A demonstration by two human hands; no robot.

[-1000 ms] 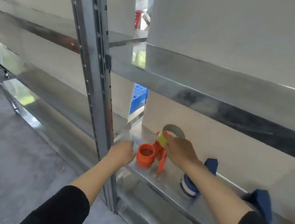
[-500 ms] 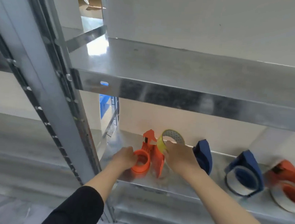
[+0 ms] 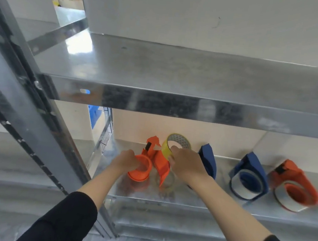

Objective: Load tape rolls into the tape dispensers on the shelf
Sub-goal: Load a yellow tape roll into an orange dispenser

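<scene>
Left hand [image 3: 125, 160] grips orange dispenser [image 3: 151, 163] hub on shelf [image 3: 204, 203]. Right hand [image 3: 186, 164] pinches yellow tape roll [image 3: 175, 144], touching dispenser's right side.

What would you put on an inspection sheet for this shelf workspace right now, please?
Surface: metal shelf, shiny, below an upper shelf.
Job's things: empty orange dispenser; yellow tape roll held beside it; hidden blue dispenser partly behind the right hand; loaded blue dispenser and loaded orange dispenser each carry a white roll.
Clutter: nothing seen.
Hands: left hand grips the empty orange dispenser's round hub; right hand pinches the yellow tape roll.
Cables: nothing seen.
Surroundings: white wall, steel upright, blue crate behind.
</scene>
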